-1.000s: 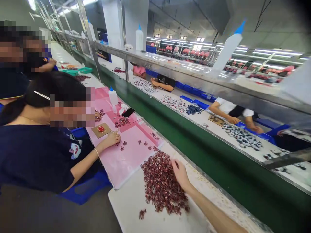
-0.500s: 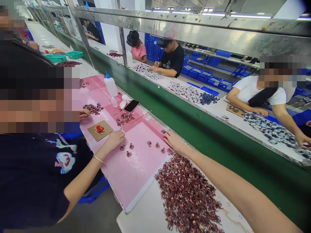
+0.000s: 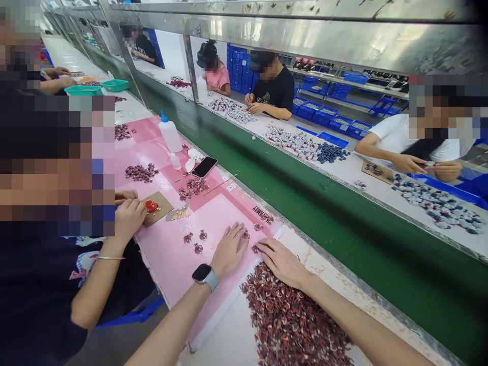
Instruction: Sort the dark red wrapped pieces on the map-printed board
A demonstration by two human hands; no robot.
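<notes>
A dark-red clawed piece (image 3: 246,235) lies at the fingertips of the left hand (image 3: 230,249), and another small piece (image 3: 255,248) is at the fingertips of the right hand (image 3: 282,262). The left fingers are stretched out, slightly apart at the tips; the right fingers are bent and drawn close together. Whether either set is clamped on its piece, I cannot tell. Just below the right fingers, a heap of like pieces (image 3: 293,317) covers part of the white table (image 3: 219,338). Left of the left fingers, three loose pieces (image 3: 199,248) rest on a pink sheet (image 3: 224,211). Beyond the fingertips lie a smartphone (image 3: 205,167) and a blue-capped squeeze bottle (image 3: 171,136). Farther left, a co-worker's hands (image 3: 129,213) are beside a cardboard square (image 3: 162,201) bearing something red.
</notes>
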